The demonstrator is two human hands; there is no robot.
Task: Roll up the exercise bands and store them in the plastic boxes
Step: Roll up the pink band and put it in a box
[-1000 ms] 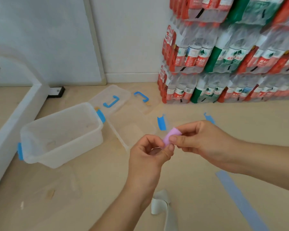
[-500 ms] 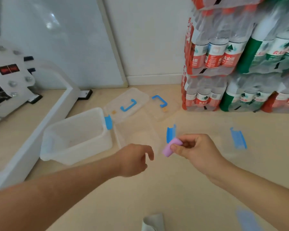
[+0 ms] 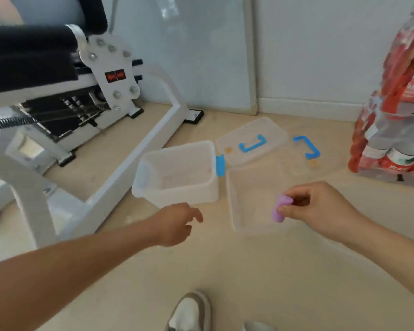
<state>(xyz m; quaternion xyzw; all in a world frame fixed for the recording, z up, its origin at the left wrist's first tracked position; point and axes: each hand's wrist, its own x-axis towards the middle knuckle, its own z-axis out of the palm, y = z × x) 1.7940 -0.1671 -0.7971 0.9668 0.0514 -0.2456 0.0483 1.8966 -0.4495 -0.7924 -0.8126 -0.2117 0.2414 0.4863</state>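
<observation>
A pale beige floor (image 3: pixel 225 271) fills the lower frame and meets a white wall (image 3: pixel 320 44) with a skirting board at upper right. At upper left stands a white-framed machine (image 3: pixel 58 91) with black padding, and a pale panel (image 3: pixel 189 56) leans on the wall to its right. Mid-frame, a frosted box (image 3: pixel 182 194) sits open near the machine's base rail. A clear box (image 3: pixel 230 199) is just right of it, with a lid (image 3: pixel 268 130) behind them. The left hand (image 3: pixel 175 223) hovers before the frosted box, its grip loose and holding nothing. A shoe (image 3: pixel 189 311) shows at bottom centre. The right hand (image 3: pixel 318 209) pinches a rolled purple band (image 3: pixel 281 209) in its grip, in front of the clear box's right side. Bottle packs (image 3: pixel 392 115) stand at far right.
</observation>
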